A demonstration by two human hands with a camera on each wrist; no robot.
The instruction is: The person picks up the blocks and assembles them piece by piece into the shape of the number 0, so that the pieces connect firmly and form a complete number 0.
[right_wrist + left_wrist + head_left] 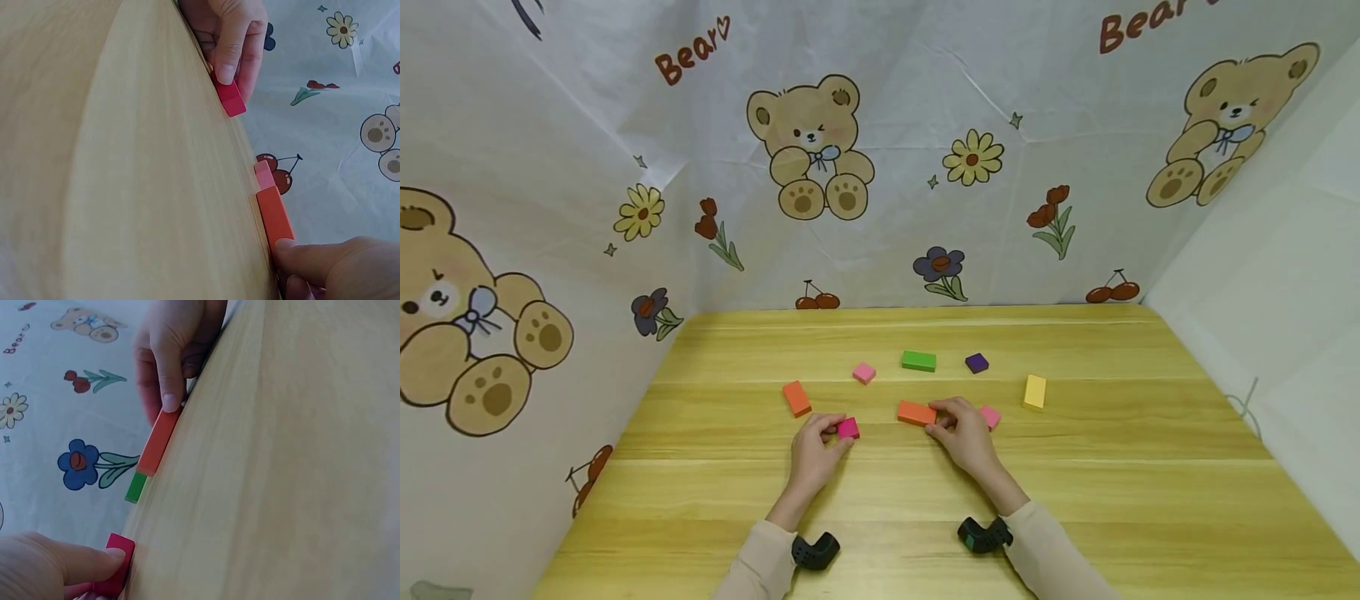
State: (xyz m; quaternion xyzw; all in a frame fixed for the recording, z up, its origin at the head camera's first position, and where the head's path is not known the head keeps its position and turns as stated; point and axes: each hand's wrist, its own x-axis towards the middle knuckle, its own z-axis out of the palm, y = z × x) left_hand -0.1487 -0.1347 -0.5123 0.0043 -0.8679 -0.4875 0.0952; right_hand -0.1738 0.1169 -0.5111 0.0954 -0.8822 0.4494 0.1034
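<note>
My left hand (817,454) pinches a magenta block (847,428) between thumb and fingers, low at the tabletop. In the left wrist view the thumb lies across that magenta block (115,565). To the right, my right hand (966,437) pinches the right end of an orange rectangular block (917,413). The right wrist view shows the thumb on the near end of this orange block (275,215). A gap of bare wood separates the two held blocks. Just beyond the right hand lies a pink block (990,417), partly covered by the fingers.
Farther back on the wooden table (880,517) lie another orange block (797,399), a pink block (864,373), a green block (919,361), a purple block (977,363) and a yellow block (1034,392). A bear-print cloth (895,242) hangs behind the table.
</note>
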